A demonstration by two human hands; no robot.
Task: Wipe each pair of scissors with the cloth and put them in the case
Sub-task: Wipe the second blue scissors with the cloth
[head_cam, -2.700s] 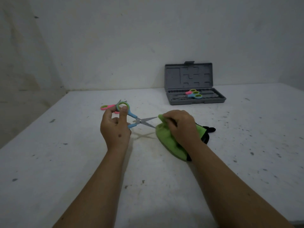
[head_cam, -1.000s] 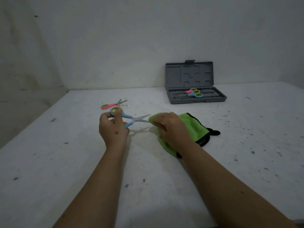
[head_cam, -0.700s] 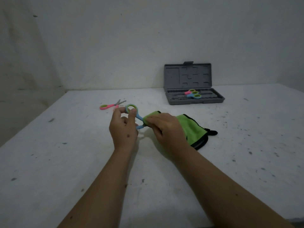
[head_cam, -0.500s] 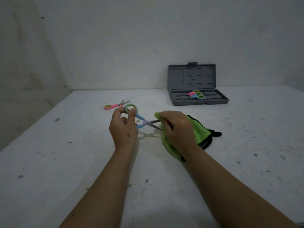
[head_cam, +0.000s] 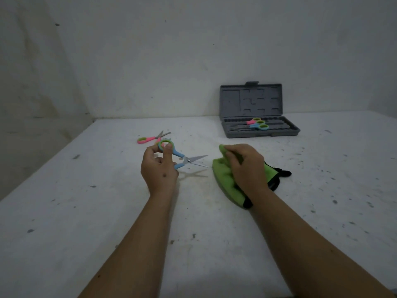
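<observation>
My left hand point(head_cam: 159, 168) grips the blue-handled steel scissors point(head_cam: 182, 158), blades apart, pointing at 3 o'clock. My right hand point(head_cam: 245, 166) clutches the green microfibre cloth point(head_cam: 223, 179) on the white tabletop point(head_cam: 86, 211), just beside the tips. I judge wiping unfinished; next, bring blades into cloth, then the open grey plastic case point(head_cam: 257, 134) at 1 o'clock.

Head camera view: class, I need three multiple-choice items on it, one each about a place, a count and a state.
1. Where is the open grey case?
A) at the table's far side by the wall
B) under the cloth
C) on the floor

2. How many scissors lie in it?
A) none
B) two
C) five

3. The blades of the blue scissors are
A) wrapped in cloth
B) parted and bare
C) snapped off

Key: 1 A, it sits against the wall; 2 B, pink and blue handles show; 3 B, the green cloth is apart.
</observation>
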